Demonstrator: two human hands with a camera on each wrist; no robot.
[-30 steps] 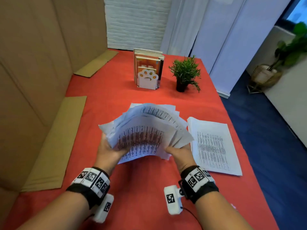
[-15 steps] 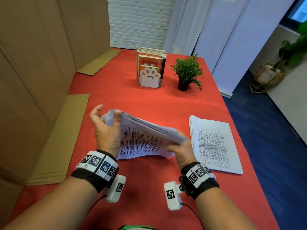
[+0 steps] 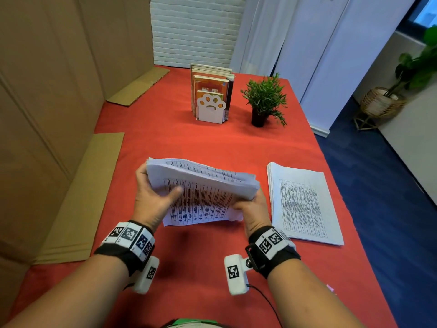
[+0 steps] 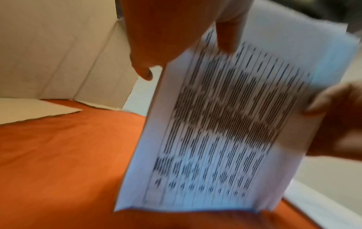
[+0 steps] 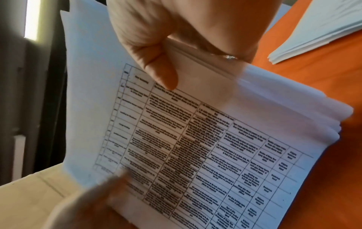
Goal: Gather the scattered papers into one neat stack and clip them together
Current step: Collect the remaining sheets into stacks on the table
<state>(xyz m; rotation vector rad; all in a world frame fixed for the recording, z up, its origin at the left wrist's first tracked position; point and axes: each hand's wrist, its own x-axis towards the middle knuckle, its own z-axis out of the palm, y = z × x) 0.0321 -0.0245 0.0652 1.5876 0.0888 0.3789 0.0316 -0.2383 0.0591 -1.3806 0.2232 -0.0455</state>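
A thick bundle of printed papers (image 3: 203,190) stands tilted on its lower edge on the red tablecloth (image 3: 189,256), held between both hands. My left hand (image 3: 153,192) grips its left end, thumb on the printed front sheet (image 4: 225,124) and fingers behind. My right hand (image 3: 253,209) grips the right end, thumb on the front sheet (image 5: 176,139). The sheets' right edges are still a little fanned. A second stack of papers (image 3: 305,204) lies flat to the right. No clip is in view.
A paw-shaped bookend with books (image 3: 211,95) and a small potted plant (image 3: 264,100) stand at the back of the table. Cardboard walls (image 3: 47,102) and flaps (image 3: 78,197) line the left side. The table's right edge drops to blue floor (image 3: 390,185).
The fanned, raised sheets have been drawn together into one thick bundle and lowered onto the cloth. My left hand moved from the lower left corner to wrap round the bundle's left end.
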